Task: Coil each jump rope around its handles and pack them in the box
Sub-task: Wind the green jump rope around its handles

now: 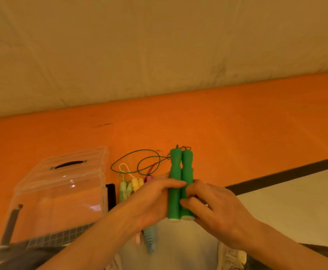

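Upright, seemingly, both hands (153, 199) grip paired green handles (175, 184), cord-ends up.

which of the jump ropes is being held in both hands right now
The dark green jump rope: the left hand and right hand grip its two handles together, cord trailing loose. The pale green, yellow, pink and blue ropes lie on the orange surface untouched.

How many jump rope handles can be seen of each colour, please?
Dark green handles, held side by side in both hands: 2
Pale green handles, lying on the orange surface: 2
Yellow handles: 2
Pink handles, mostly hidden behind the left hand: 1 visible
Light blue handles, under the left wrist: 1 visible
Total: 8 visible
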The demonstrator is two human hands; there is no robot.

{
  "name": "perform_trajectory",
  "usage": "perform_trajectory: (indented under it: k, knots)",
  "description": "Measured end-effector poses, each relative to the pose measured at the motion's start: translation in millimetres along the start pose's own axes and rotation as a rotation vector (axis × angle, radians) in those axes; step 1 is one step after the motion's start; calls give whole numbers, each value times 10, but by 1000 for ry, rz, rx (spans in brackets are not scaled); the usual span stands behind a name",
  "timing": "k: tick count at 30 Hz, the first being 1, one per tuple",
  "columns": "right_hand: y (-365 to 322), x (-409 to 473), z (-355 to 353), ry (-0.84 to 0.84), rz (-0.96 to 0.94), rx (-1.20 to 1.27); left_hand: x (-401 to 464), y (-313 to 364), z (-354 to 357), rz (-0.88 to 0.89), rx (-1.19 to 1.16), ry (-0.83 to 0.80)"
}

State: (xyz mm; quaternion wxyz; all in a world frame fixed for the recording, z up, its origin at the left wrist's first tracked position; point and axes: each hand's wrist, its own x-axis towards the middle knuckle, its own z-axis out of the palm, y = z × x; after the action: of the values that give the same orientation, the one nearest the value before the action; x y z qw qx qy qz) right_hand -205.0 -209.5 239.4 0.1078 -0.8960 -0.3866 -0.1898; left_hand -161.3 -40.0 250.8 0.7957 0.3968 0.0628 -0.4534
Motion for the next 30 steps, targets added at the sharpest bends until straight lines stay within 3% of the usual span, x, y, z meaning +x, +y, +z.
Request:
perform_trajectory:
  k: [2,4,5,7,9,10,11,13,16,17,19,21,22,24,27,28,30]
  knots:
    - [-75,-44,-14,-19,30,106,-63,-36,-9,15,100,72]
    - [-75,-51,-50,74,279,425,-119,-30,-57,65,170,108]
    - [-32,-22,-70,181,480,585,-140,5,-86,75,200,100]
    - [233,6,-42,351,1064,947,-196,104,-107,29,293,-2]
    - [548,59,25,180,1597,1500,-229,164,-122,-101,426,-204]
    - [619,78,60,22,1698,1739,-234,171,-120,-179,485,-301]
    - [647,93,114,-90,1692,1915,-235,159,-121,-254,549,-389]
    - [694,177,196,-62,1619,2039,-215,90,-144,-361,686,-488]
    - [933,408,107,418,1631,1805,-140,3,-144,-323,761,-317]
    - [1025,454,6,636,1529,1655,-95,15,-147,-232,747,-205]
    - [1084,552,-341,995,1107,1155,-32,136,-119,-36,690,-108]
    - [1026,582,-668,1076,659,747,-33,275,-52,30,633,-185]
    - [1058,566,-697,1015,632,653,-56,305,-33,17,643,-220]
    - [1140,460,-527,737,949,728,-119,242,-30,-97,790,-227]
    - [1207,131,-135,89,1509,1261,-171,-22,-155,-377,1036,-221]
    - [1219,32,-87,1,1570,1368,-184,-65,-192,-424,1069,-229]
    - [1259,-66,-122,74,1590,1507,-201,-27,-234,-430,1053,-240]
